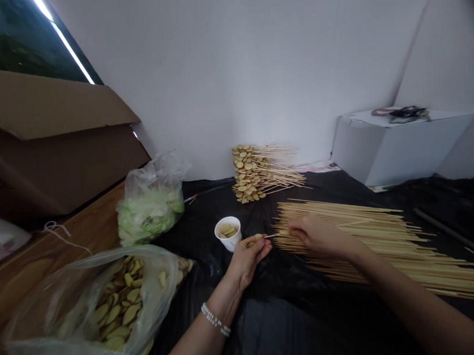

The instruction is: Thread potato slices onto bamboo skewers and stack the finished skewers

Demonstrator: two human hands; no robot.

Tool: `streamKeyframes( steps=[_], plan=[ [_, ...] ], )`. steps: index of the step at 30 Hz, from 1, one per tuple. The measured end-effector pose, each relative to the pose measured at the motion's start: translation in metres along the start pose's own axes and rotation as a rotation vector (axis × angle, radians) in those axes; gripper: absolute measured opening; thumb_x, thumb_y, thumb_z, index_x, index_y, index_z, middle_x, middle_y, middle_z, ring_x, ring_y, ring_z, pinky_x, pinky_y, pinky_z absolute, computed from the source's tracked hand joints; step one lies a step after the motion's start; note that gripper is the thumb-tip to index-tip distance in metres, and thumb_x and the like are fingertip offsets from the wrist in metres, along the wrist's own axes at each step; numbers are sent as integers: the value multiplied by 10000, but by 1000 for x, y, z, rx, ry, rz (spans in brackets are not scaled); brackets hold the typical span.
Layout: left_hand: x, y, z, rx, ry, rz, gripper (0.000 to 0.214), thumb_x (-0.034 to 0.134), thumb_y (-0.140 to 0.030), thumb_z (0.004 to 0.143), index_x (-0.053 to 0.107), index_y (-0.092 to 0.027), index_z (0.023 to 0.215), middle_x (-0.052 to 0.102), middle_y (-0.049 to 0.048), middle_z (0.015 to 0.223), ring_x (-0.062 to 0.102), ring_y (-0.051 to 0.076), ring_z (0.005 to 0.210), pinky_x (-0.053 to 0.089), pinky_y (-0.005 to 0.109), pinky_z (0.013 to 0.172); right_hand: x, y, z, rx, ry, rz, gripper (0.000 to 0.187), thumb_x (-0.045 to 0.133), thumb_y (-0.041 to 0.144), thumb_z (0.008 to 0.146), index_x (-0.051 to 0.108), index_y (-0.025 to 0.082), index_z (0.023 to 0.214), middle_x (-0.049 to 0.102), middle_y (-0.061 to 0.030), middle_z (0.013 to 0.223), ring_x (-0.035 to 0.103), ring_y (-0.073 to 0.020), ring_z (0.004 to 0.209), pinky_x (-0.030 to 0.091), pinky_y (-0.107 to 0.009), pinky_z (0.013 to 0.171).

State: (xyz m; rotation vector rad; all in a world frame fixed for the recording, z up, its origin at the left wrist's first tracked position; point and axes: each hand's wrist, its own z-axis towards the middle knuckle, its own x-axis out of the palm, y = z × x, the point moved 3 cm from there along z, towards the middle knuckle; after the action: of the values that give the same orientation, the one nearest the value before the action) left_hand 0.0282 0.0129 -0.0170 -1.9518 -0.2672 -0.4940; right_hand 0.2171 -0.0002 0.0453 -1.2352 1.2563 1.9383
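My left hand, with a beaded bracelet on its wrist, pinches a pale potato slice between thumb and fingers. A thin bamboo skewer runs from that slice to my right hand, whose fingers are closed around its other end. Whether the tip has gone through the slice is too small to tell. Just beyond my left hand, a white cup holds several similar slices. Beneath my right hand and forearm lies a wide spread of loose bamboo skewers.
Against the wall is a stack of skewered slices. At left stand an open plastic bag of slices, a bag of pale green leaves and a cardboard box. A white box with cables sits right. Black plastic sheeting covers the surface.
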Motion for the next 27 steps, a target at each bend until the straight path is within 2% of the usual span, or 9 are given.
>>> streamKeyframes(
  steps=[6, 10, 14, 17, 21, 24, 27],
  plan=[
    [2, 1, -2, -4, 28, 31, 107, 648, -66, 771, 670, -32, 871, 683, 110, 779, 660, 109, 683, 557, 188, 722, 4, -16, 1, 16, 242, 355, 173, 444, 185, 796, 516, 170, 639, 518, 20, 575, 446, -105, 548, 318, -223, 530],
    [5, 3, -2, 27, 51, 19, 139, 695, -113, 745, 680, -52, 869, 685, 105, 798, 660, 114, 714, 555, 192, 720, 4, -27, 1, 50, 252, 453, 177, 480, 270, 816, 552, 165, 693, 548, 14, 588, 478, -112, 546, 346, -227, 526],
    [4, 4, -2, 56, 8, 60, 166, 752, -163, 692, 685, -73, 815, 671, 75, 738, 624, 78, 615, 524, 139, 579, 5, -32, 2, 80, 217, 508, 158, 525, 309, 803, 561, 164, 752, 572, 7, 620, 506, -119, 567, 368, -229, 538],
    [2, 3, -1, 76, -22, 67, 160, 767, -174, 672, 683, -74, 765, 653, 52, 692, 579, 45, 540, 488, 110, 516, 4, -31, 3, 74, 131, 431, 120, 555, 282, 777, 542, 168, 741, 549, 17, 618, 479, -112, 570, 340, -221, 528],
    [2, 2, 0, 43, 0, 58, 135, 740, -163, 704, 700, -68, 792, 637, 43, 673, 549, 25, 507, 473, 99, 500, -1, -21, 2, 6, 42, 193, 132, 494, 220, 811, 563, 166, 712, 550, 8, 631, 456, -115, 590, 306, -233, 552],
    [2, 1, 0, 19, 7, 44, 106, 717, -141, 727, 707, -67, 802, 630, 43, 670, 549, 24, 512, 471, 95, 506, -2, -14, 1, -8, 54, 97, 172, 446, 176, 827, 574, 165, 712, 578, -8, 666, 469, -124, 616, 305, -245, 580],
    [1, 0, 0, 10, 4, 36, 84, 708, -128, 733, 706, -63, 786, 628, 48, 671, 551, 26, 514, 473, 98, 508, -2, -12, 1, -22, 98, 106, 192, 428, 166, 833, 580, 168, 717, 596, -15, 693, 486, -128, 637, 315, -247, 596]
  ],
)
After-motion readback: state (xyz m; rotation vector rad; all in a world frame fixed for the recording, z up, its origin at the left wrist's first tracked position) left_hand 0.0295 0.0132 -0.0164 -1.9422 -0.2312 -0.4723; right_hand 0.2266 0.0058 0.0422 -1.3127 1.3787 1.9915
